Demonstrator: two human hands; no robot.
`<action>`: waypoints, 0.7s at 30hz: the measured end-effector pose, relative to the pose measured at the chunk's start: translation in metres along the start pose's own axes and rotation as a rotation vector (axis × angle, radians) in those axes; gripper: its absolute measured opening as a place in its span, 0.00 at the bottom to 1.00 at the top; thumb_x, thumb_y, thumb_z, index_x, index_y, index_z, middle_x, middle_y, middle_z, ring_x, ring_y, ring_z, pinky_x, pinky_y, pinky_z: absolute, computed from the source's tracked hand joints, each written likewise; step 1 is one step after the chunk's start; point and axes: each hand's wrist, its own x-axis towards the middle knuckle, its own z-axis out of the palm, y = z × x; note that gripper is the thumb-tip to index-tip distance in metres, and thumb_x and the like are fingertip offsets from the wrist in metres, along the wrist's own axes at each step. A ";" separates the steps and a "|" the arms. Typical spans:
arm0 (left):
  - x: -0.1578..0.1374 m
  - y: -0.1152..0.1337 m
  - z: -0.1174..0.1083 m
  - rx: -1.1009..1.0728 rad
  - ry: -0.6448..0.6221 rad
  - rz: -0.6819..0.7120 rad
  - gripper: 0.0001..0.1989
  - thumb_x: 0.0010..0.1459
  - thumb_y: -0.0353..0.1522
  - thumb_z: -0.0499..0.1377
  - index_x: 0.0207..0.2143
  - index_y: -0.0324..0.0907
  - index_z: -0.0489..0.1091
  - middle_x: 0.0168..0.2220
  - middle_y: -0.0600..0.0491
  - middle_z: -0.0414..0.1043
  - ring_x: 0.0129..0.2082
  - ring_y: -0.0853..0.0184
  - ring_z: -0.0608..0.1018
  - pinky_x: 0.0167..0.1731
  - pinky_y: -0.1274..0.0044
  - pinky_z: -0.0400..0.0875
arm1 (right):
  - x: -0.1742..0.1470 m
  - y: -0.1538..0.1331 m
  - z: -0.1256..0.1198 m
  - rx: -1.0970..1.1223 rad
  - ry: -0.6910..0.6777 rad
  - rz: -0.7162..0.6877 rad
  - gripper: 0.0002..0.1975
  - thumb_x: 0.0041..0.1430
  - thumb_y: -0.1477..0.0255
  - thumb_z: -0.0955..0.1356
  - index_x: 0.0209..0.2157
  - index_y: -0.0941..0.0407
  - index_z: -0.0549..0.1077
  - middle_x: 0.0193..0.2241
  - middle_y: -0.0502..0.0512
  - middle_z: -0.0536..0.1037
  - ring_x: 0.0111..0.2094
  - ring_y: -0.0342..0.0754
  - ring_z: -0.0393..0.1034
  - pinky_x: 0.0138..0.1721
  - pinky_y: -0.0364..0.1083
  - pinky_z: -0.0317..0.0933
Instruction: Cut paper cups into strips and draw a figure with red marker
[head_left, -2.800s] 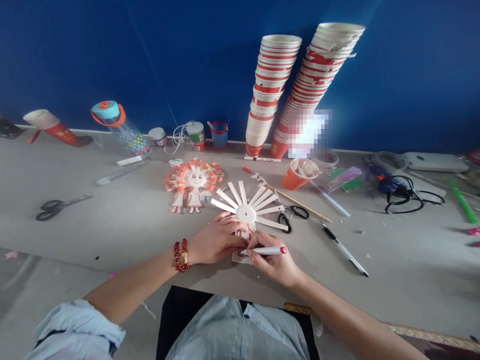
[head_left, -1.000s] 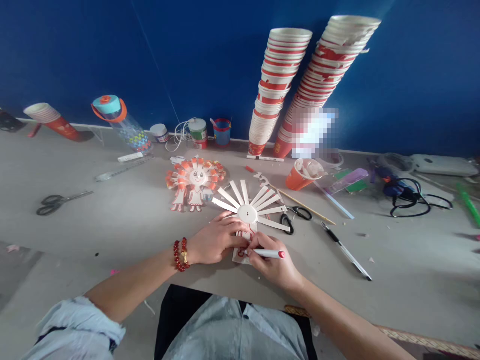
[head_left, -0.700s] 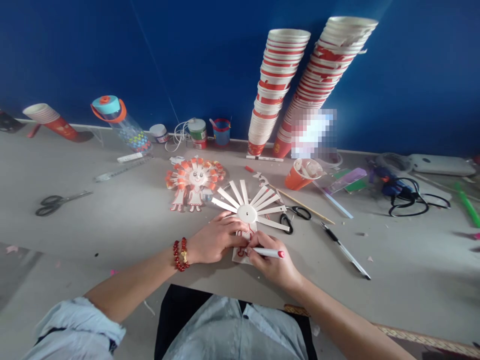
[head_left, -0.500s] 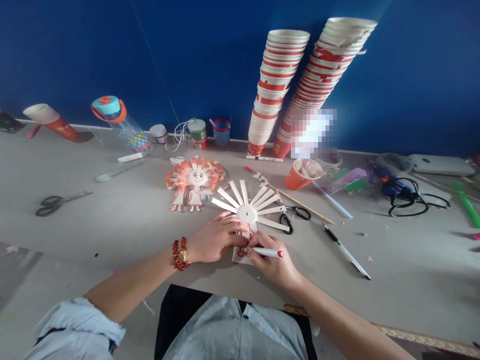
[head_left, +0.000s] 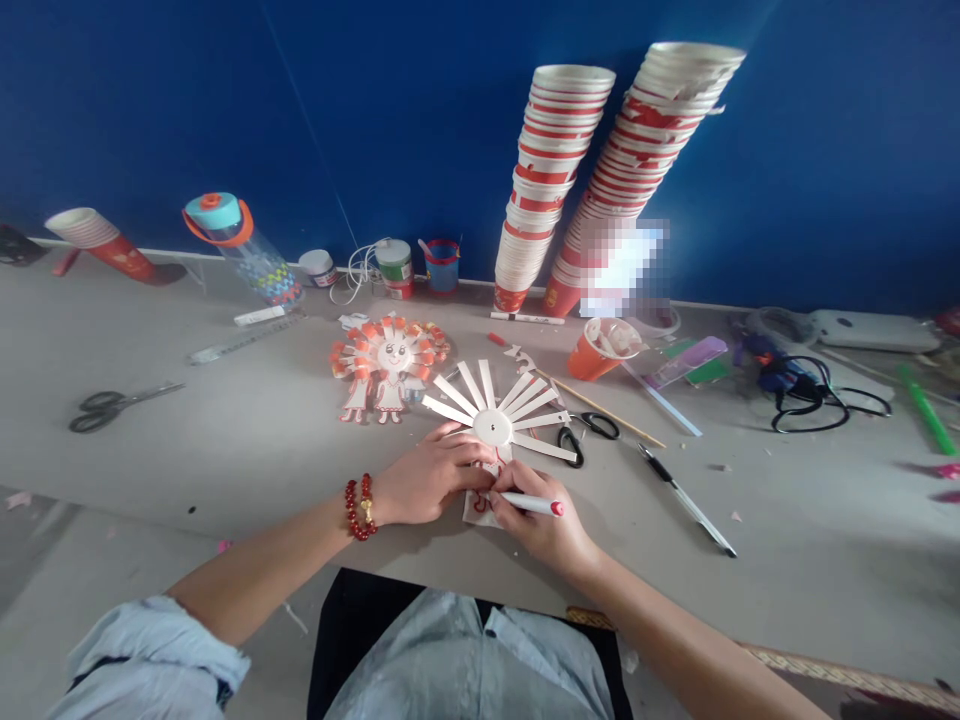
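My right hand (head_left: 553, 535) pinches a white marker (head_left: 531, 503) with a red end, its tip down on a small white paper piece (head_left: 478, 514) marked with red lines. Flat across the upper part of that paper lies my left hand (head_left: 427, 482), fingers stretched out and holding it against the table. Just above the fingers, a white paper disc (head_left: 490, 427) with strips fanning outward adjoins the paper; I cannot tell whether they are joined. Black-handled scissors (head_left: 571, 445) lie partly under the strips. Finished paper dolls (head_left: 391, 352) with orange-and-white curled fringes lie to the upper left.
Two tall paper cup stacks (head_left: 556, 170) lean by the blue wall. An orange cup (head_left: 594, 358) holds scraps. A pen (head_left: 686, 498) and wooden stick (head_left: 622, 421) lie right; scissors (head_left: 101, 408), a ruler (head_left: 238, 340) and a water bottle (head_left: 259, 255) are left.
The marker and my right hand have shifted very slightly left over the paper. My left hand stays in place, and the whole view has moved a little.
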 end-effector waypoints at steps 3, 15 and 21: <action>-0.001 -0.001 0.001 0.001 0.008 0.002 0.25 0.51 0.19 0.53 0.49 0.49 0.68 0.57 0.53 0.68 0.59 0.60 0.65 0.63 0.62 0.49 | 0.000 0.001 0.000 -0.011 -0.013 -0.001 0.04 0.54 0.74 0.64 0.26 0.53 0.64 0.23 0.49 0.75 0.24 0.46 0.67 0.27 0.41 0.57; -0.002 -0.003 0.005 0.011 0.042 0.014 0.22 0.54 0.21 0.54 0.50 0.48 0.67 0.57 0.52 0.67 0.59 0.61 0.66 0.63 0.63 0.48 | 0.001 -0.003 -0.001 -0.057 -0.035 -0.021 0.05 0.58 0.71 0.64 0.28 0.53 0.64 0.25 0.50 0.75 0.24 0.45 0.68 0.28 0.41 0.58; -0.002 -0.002 0.003 0.011 0.032 0.004 0.22 0.54 0.20 0.53 0.50 0.48 0.67 0.57 0.52 0.67 0.59 0.61 0.66 0.63 0.62 0.49 | 0.000 -0.002 -0.002 -0.072 -0.055 -0.025 0.04 0.58 0.72 0.64 0.29 0.53 0.65 0.26 0.50 0.76 0.26 0.46 0.69 0.29 0.41 0.59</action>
